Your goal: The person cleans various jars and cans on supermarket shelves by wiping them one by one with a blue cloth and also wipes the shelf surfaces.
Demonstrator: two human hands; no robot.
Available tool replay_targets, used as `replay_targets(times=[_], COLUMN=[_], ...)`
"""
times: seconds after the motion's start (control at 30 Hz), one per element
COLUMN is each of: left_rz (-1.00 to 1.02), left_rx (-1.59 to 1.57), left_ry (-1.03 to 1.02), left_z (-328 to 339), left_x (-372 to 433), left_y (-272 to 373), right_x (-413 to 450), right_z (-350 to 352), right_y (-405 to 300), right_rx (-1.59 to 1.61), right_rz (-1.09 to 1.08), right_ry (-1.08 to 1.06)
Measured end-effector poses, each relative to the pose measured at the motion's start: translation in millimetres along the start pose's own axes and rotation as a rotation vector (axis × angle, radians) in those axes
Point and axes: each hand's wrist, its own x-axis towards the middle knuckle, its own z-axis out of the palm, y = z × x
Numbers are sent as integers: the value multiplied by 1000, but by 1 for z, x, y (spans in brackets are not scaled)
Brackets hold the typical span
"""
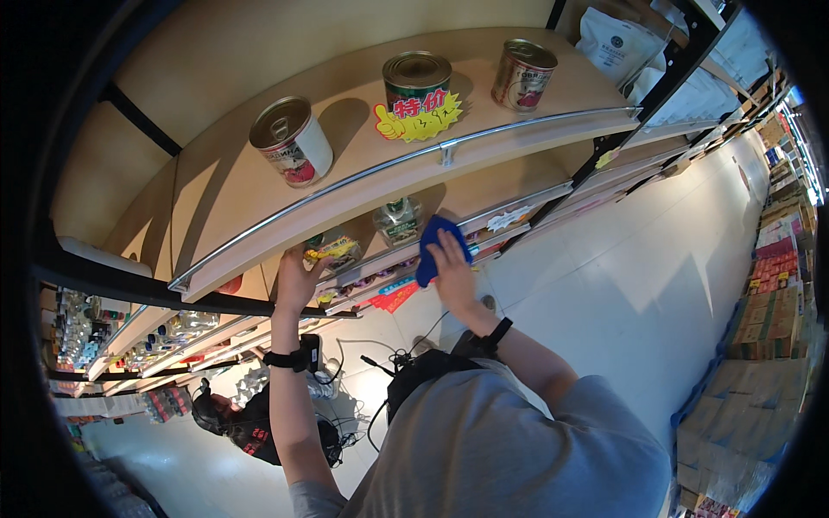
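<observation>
On a lower shelf (499,184), my left hand (296,275) grips a clear jar (343,254) that has a green lid and a yellow price tag. My right hand (454,272) lies on a blue cloth (431,256) at that shelf's metal front rail, its fingers spread over the cloth. Between the two hands stands a clear glass bottle (398,223) with a green cap and label. The shelf above holds a tin can with a ring pull (291,142), a green can (414,74) behind a yellow starburst price tag (421,116), and another tin can (524,76).
A metal guard rail (388,169) edges the upper shelf. White bags (615,45) sit on shelving at the upper right. Another person in a black cap (206,411) is low at the left, near black cables (346,434). Stacked cartons (745,388) line the aisle's right side.
</observation>
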Motion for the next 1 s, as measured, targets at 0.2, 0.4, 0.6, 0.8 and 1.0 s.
replay_targets(times=[0.2, 0.4, 0.6, 0.8, 1.0], left_rz=[5, 25, 6, 62, 42], left_rx=[-98, -82, -116, -96, -156], left_ry=[-7, 25, 30, 35, -9], left_z=[1, 5, 2, -1, 0], left_x=[-1, -1, -5, -6, -4], left_y=[-7, -15, -4, -4, -6], right_x=[-7, -14, -43, -48, -53], right_z=[-2, -11, 21, 27, 23], right_y=[-25, -19, -25, -10, 12], right_rx=[110, 160, 517, 719, 972], right_rz=[30, -3, 94, 228, 368], right_ry=[-77, -173, -412, -537, -606])
